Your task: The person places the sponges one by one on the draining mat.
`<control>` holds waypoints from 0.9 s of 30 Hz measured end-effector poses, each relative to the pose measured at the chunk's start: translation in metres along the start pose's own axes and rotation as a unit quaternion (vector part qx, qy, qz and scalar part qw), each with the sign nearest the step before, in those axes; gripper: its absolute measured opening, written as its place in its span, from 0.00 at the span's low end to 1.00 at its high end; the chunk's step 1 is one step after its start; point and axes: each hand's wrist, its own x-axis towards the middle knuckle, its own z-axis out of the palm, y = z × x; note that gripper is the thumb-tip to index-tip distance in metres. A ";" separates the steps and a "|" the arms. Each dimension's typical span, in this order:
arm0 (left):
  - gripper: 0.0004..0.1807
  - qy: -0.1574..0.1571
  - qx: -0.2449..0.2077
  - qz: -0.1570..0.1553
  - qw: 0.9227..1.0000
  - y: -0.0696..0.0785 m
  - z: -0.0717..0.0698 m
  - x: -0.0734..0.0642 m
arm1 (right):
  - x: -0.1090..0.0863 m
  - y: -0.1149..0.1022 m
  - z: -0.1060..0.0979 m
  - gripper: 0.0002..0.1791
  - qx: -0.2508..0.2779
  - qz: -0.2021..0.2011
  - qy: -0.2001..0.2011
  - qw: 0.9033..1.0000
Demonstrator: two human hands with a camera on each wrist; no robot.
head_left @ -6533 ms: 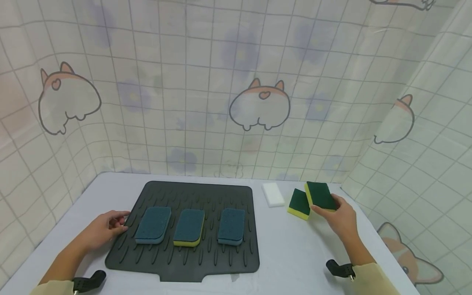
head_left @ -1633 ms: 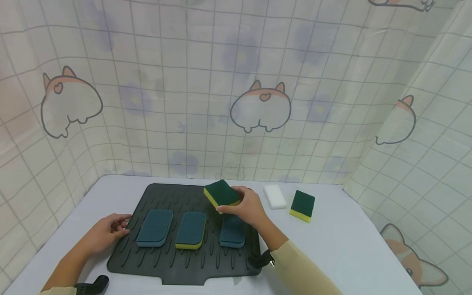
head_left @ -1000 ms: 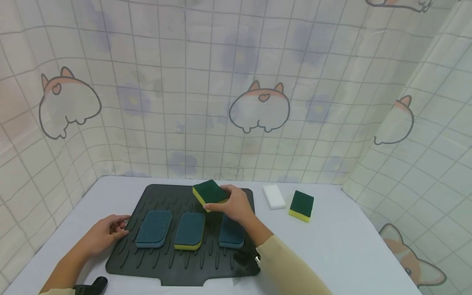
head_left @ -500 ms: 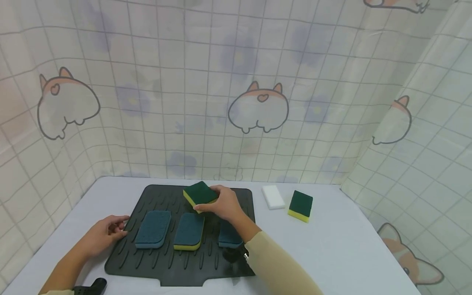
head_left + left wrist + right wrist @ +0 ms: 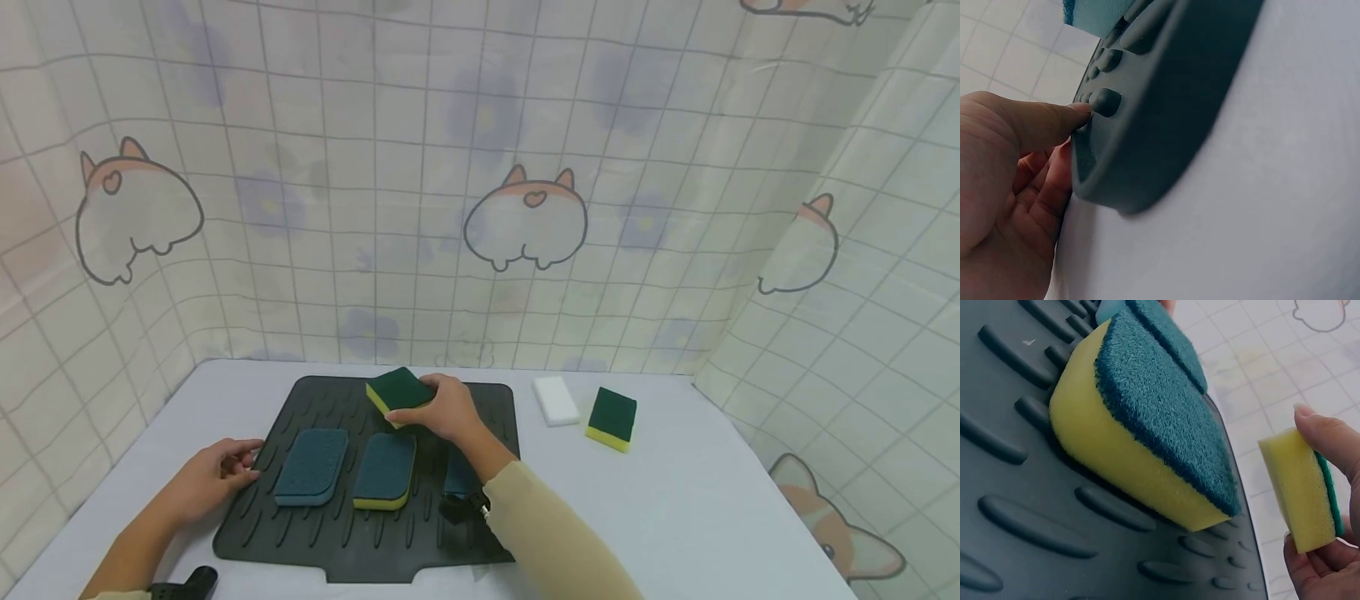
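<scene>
My right hand [image 5: 447,412] pinches a green-and-yellow scrub sponge [image 5: 400,386] between thumb and fingers, over the far part of a dark grey ridged mat [image 5: 360,542]. The right wrist view shows this sponge tilted and apart from the mat. On the mat, in a row, lie a blue sponge [image 5: 312,467], a yellow sponge with a teal scouring top [image 5: 385,468] and a second blue sponge [image 5: 457,473], partly hidden by my right wrist. My left hand [image 5: 1016,169] pinches the mat's left edge, thumb on top; its lower fingers are partly hidden.
Right of the mat, a white sponge block [image 5: 556,400] and another green-and-yellow sponge [image 5: 611,418] lie on the white table [image 5: 675,500]. A tile-patterned curtain [image 5: 420,250] with dog drawings borders the table at the back and sides.
My right hand has carried one green-and-yellow sponge from the table's right side leftward over the mat, moving only slightly lately. The other one there now stands alone. My left hand stays at the mat's edge.
</scene>
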 end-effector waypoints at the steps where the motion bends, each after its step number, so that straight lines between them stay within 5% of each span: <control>1: 0.29 0.000 0.000 0.002 1.000 0.000 0.000 0.000 | 0.001 0.000 0.001 0.46 0.001 0.003 0.000 1.000; 27: 0.28 0.003 -0.002 -0.002 1.000 0.001 0.001 -0.001 | 0.029 -0.011 0.042 0.45 -0.012 0.060 -0.008 0.998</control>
